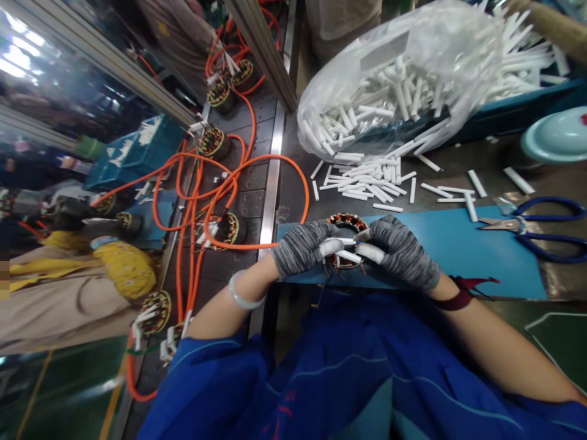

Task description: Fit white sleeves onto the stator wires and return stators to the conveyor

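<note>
A round motor stator (347, 220) with copper windings sits on the blue mat (481, 256) in front of me. Over it, my left hand (308, 247), in a grey glove with white fingertips, pinches a white sleeve tube (343, 242). From the right, my right hand (398, 250), gloved alike, closes its fingers at the tube's end, where a thin dark lead shows. A second white tube (348, 256) lies just below, over the stator. Short wire ends stick out at the stator's near side. The fingers hide part of the windings.
Loose white tubes (367, 180) lie behind the mat, before a plastic bag (316, 110) full of them. Blue-handled scissors (523, 226) and a lidded cup (557, 134) are at right. Orange hose (250, 160) loops over the conveyor (257, 134) among more stators. A co-worker's yellow sleeve (123, 269) is at left.
</note>
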Demonstrator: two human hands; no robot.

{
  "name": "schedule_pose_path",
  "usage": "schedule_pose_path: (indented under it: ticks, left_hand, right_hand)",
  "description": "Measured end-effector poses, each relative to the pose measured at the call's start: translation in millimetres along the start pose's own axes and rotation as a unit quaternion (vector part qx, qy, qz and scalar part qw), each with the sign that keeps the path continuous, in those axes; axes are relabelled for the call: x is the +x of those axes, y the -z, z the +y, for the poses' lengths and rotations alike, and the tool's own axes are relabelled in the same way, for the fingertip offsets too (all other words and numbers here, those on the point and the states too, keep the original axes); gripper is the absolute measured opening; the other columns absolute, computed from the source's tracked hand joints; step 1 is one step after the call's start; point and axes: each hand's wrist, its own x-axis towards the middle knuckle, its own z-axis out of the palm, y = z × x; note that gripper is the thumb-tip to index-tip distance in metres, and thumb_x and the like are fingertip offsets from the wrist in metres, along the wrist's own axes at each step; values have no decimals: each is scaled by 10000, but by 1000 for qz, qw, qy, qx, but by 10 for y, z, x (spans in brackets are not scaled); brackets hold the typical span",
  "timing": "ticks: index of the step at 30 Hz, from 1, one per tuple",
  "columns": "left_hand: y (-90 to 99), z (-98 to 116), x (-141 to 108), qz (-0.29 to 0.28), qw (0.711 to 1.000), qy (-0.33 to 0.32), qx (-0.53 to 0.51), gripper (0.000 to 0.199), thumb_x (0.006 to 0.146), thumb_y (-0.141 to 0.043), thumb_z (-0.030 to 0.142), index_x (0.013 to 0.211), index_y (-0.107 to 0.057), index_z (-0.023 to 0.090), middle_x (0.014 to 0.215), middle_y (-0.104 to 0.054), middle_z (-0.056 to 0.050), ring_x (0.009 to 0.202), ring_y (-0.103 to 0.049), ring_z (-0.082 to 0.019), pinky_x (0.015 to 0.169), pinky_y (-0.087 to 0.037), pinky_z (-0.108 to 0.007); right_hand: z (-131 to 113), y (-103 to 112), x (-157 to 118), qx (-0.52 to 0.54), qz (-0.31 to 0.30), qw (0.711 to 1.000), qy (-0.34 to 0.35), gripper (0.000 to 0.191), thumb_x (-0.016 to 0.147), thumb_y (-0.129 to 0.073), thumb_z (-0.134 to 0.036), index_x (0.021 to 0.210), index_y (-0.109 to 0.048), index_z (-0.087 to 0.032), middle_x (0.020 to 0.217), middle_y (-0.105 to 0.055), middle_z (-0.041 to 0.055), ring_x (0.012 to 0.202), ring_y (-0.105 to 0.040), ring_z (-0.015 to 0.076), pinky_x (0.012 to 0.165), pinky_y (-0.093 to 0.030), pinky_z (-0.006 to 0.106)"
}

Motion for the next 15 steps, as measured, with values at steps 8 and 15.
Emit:
schedule_pose_path:
  ticks: [8, 15]
  left_hand:
    - [50, -89, 72, 27, 998, -53, -15, 357, 989, -600, 429, 1205, -742, 182, 1065, -784, -77, 987, -738, -201, 877, -551, -293]
    - [201, -16, 84, -59, 997, -56, 13, 365, 1041, -520, 423, 1194, -723, 161, 1088, -770, -78, 992, -721, -186, 905, -539, -280]
  right_hand:
    - [24, -141, 47, -116, -1, 993, 12, 267, 990, -587, -379, 952, -776, -195, 832, -717, 67, 792, -589, 221, 771, -405, 366]
    - [62, -31, 54, -91, -56, 994, 37, 366, 1039, -505, -447, 1026, -771, -196, 848, -720, 69, 788, -588, 218, 738, -393, 332]
